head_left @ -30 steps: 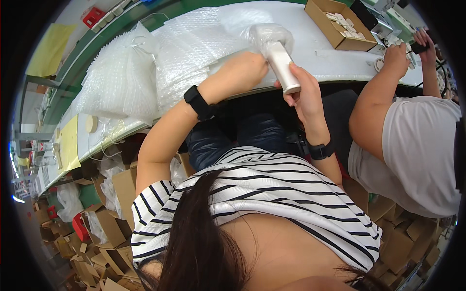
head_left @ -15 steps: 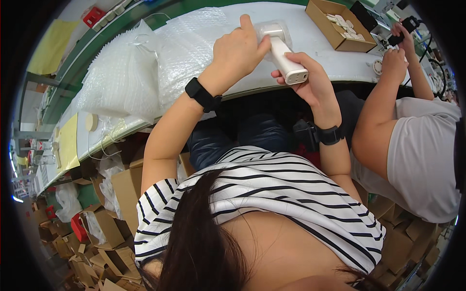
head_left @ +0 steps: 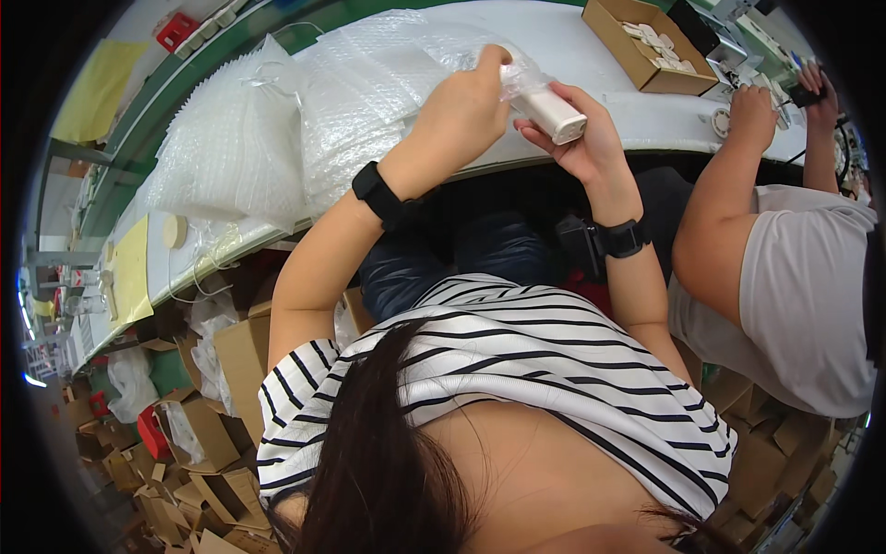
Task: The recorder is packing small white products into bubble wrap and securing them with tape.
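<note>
A white handheld device [head_left: 552,114] with a squared handle end sits in my right hand [head_left: 593,143], whose thumb and fingers grip the handle. The far end of the device is covered by a clear bubble-wrap bag [head_left: 523,74]. My left hand [head_left: 466,115] pinches this bag near its opening, index finger and thumb curled on the plastic. Both hands are over the white table [head_left: 637,115], close to its near edge. Just left of them lie a flat spread of bubble-wrap bags [head_left: 355,102] and a thick fanned stack of the same bags [head_left: 231,138].
A cardboard box [head_left: 637,55] of small white parts stands at the far right. Beside me a co-worker's hand [head_left: 754,118] works near a round white piece [head_left: 721,122]. A tape roll [head_left: 173,232] and a yellow sheet [head_left: 129,277] lie left; cardboard boxes [head_left: 198,434] crowd the floor.
The device's head, visible before, is now covered by the bubble-wrap bag. My left hand has shifted slightly down and right, and the handle end has risen slightly. The co-worker's hands have moved apart.
</note>
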The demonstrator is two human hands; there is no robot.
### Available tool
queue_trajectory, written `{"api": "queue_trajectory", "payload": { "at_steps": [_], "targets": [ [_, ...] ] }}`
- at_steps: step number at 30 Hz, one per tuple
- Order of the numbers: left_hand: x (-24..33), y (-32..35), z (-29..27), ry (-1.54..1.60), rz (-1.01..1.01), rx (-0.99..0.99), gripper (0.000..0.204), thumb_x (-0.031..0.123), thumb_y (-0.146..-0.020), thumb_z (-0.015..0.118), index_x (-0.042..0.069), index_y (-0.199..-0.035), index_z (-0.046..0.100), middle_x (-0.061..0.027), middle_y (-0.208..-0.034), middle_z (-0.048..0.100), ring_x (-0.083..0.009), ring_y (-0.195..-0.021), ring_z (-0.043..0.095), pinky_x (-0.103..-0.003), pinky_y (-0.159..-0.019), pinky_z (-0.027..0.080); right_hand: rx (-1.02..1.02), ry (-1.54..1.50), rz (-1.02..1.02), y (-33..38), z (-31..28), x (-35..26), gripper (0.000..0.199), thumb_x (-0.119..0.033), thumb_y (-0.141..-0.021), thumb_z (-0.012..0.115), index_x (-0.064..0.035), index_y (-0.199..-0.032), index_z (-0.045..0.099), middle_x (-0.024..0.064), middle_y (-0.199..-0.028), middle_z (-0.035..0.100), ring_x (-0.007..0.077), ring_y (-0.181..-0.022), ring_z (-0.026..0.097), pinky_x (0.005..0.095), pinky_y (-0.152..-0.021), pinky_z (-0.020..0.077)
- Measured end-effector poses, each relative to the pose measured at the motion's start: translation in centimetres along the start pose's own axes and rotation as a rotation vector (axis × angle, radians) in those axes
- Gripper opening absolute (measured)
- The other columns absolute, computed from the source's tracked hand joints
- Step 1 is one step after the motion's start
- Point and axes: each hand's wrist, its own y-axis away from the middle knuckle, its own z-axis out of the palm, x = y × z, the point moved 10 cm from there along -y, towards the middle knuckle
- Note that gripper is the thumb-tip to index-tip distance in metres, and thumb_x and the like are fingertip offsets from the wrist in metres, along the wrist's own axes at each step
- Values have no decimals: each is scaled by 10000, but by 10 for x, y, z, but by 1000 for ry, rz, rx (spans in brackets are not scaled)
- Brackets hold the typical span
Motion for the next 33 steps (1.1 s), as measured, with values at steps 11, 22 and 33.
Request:
{"api": "queue_trajectory", "payload": {
  "at_steps": [11,22,33],
  "targets": [
    [22,-46,-85,393,-199,-29,245,148,-822,580,-79,-743,625,-35,-478,503,-85,-354,419,-234,-343,314,-194,592,-414,16,51,-69,251,-212,-900,463,22,-893,551,53,-534,487,125,-448,470,282,-537,478],
    [51,30,-159,265,-498,100,168,123,-817,606,-34,-831,663,-20,-536,537,-74,-390,427,-222,-387,345,-102,725,-851,76,101,-122,345,-264,-923,455,-4,-704,518,40,-450,473,106,-333,452,201,-349,360],
    [28,240,-335,-233,-664,699,211,100,-910,444,-52,-874,586,-88,-807,599,-122,-711,538,-228,-676,424,65,652,-880,64,28,-124,249,-184,-906,466,32,-813,548,51,-507,477,130,-442,474,269,-547,437]
  ]
}}
